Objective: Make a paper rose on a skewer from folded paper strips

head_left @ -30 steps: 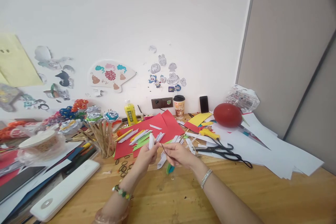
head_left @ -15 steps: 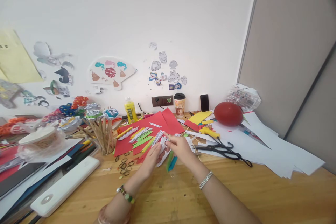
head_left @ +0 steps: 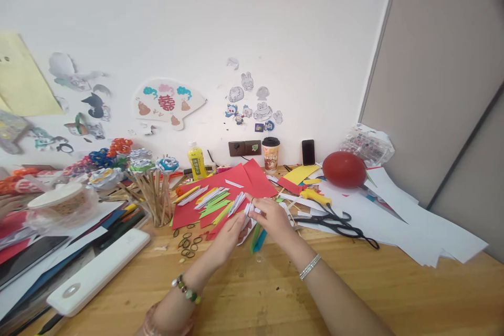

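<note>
In the head view, a small bundle of folded white paper strips point(head_left: 249, 210) is gripped between both hands above the near edge of the red paper sheet point(head_left: 220, 194), at the middle of the wooden table point(head_left: 354, 294). The left hand point(head_left: 230, 231) is closed under the bundle from the near left; the right hand point(head_left: 273, 218) is pinched shut on its right end. Whether a band is already wound round it cannot be told.

As a judgement, the work is midway: finished paper flowers on sticks point(head_left: 153, 189) are massed at the left, while loose folded strips point(head_left: 210, 200) on the red sheet and rubber bands point(head_left: 188, 244) remain unused.

Of containers, a lidded cup point(head_left: 270, 154) and a yellow bottle point(head_left: 196, 161) stand at the far wall, contents unseen; a round tub point(head_left: 59, 205) at the left is wrapped in clear plastic.
</note>
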### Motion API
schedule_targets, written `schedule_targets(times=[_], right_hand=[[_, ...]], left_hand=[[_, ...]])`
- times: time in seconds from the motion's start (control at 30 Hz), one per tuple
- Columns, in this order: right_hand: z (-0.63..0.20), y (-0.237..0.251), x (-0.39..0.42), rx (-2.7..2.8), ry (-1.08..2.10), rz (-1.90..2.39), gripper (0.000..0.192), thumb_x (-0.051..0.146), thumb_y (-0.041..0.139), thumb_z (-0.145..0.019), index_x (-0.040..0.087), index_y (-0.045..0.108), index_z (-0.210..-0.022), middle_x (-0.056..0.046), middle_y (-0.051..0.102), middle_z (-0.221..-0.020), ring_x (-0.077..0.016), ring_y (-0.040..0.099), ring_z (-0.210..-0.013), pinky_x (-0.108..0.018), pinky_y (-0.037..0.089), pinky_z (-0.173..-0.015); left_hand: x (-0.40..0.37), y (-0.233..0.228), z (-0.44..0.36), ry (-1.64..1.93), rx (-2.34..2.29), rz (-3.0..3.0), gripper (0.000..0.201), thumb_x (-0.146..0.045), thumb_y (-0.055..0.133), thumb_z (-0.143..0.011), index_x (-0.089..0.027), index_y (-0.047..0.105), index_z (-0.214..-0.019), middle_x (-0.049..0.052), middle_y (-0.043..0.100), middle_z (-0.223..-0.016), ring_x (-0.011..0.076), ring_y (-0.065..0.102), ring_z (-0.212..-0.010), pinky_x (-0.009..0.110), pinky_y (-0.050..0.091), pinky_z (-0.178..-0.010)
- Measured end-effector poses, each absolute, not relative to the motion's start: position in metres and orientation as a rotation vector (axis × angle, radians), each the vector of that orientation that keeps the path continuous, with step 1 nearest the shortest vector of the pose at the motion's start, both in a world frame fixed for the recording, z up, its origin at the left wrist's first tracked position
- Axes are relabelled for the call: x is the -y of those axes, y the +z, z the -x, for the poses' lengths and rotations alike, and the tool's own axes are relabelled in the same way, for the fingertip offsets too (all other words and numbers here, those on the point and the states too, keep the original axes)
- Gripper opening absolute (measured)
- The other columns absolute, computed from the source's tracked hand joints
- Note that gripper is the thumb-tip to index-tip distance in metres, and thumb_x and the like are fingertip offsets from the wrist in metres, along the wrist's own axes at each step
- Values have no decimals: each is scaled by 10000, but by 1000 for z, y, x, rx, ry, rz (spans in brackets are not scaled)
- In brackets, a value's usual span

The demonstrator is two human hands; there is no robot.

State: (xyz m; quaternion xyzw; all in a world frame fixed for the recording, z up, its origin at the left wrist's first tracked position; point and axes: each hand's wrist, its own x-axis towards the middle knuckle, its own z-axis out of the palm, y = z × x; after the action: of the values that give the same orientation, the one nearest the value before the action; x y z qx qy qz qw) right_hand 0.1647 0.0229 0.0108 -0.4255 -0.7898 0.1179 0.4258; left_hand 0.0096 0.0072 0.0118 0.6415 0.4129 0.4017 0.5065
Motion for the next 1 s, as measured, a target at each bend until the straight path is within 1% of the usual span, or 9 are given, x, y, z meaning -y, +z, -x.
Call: schedule_targets(times=[0.1, 0.2, 0.27, 0.33, 0.43, 0.63, 0.8, 0.9, 1.0], right_hand=[[-167, 13, -23, 1950, 367, 1042, 394, 349, 521, -872, 291, 526, -1261, -60, 674, -951, -198, 533, -823, -314, 419, -752], [-171, 18, -22, 1962, 463, 982, 398, 346, 554, -848, 283, 546, -1241, -48, 675, -1022, -201, 520, -887, -327, 416, -799], [-174, 21, -21, 1989, 492, 974, 389, 344, 580, -829, 280, 574, -1212, -37, 687, -961, -194, 523, -867, -322, 413, -802], [-178, 23, -21, 2025, 513, 1002, 375, 345, 630, -790, 279, 619, -1159, -27, 692, -875, -180, 534, -787, -301, 417, -757], [-183, 25, -21, 2091, 560, 1032, 361, 338, 694, -730, 281, 665, -1086, -16, 695, -845, -164, 548, -724, -266, 412, -683], [-187, 32, -14, 2194, 470, 965, 373, 366, 696, -723, 281, 664, -1085, -24, 708, -915, -201, 555, -863, -288, 405, -750], [-184, 32, -10, 2236, 450, 1009, 321, 345, 715, -693, 304, 692, -1011, -13, 703, -864, -208, 561, -868, -280, 401, -719], [-181, 27, -13, 2222, 489, 1016, 293, 355, 721, -676, 263, 701, -953, -31, 672, -851, -206, 568, -856, -270, 409, -703], [-180, 24, -15, 2191, 534, 1022, 264, 370, 719, -671, 225, 686, -889, -30, 638, -850, -200, 563, -843, -269, 408, -705]], left_hand=[[-6, 14, -7, 913, -971, -1549, 495, -682, 486, -706, -188, 486, -695, -35, 387, -603, 108, 319, -535, 231, 292, -484], [-4, 20, -4, 911, -996, -1648, 441, -618, 469, -761, -184, 525, -715, -21, 435, -622, 125, 357, -565, 239, 329, -521], [-4, 23, -1, 910, -1017, -1742, 417, -582, 439, -794, -190, 525, -683, -12, 458, -618, 140, 380, -574, 245, 342, -539], [-3, 26, 2, 880, -1047, -1855, 400, -550, 425, -814, -198, 534, -659, 3, 498, -627, 161, 418, -595, 252, 354, -568], [-4, 28, 6, 794, -1080, -2014, 378, -509, 413, -839, -208, 573, -677, 22, 555, -661, 188, 465, -629, 258, 358, -620], [-5, 29, 9, 728, -987, -2034, 406, -503, 396, -852, -199, 552, -634, 7, 523, -617, 174, 440, -597, 247, 349, -598], [-2, 30, 7, 720, -968, -2097, 403, -474, 402, -863, -184, 557, -631, -10, 520, -616, 153, 441, -589, 242, 354, -580], [1, 31, 3, 810, -919, -2024, 357, -428, 418, -861, -187, 561, -642, 1, 536, -662, 155, 451, -621, 245, 379, -599], [3, 31, -1, 883, -864, -1923, 252, -377, 428, -854, -193, 566, -750, 14, 545, -769, 165, 473, -725, 256, 402, -683]])
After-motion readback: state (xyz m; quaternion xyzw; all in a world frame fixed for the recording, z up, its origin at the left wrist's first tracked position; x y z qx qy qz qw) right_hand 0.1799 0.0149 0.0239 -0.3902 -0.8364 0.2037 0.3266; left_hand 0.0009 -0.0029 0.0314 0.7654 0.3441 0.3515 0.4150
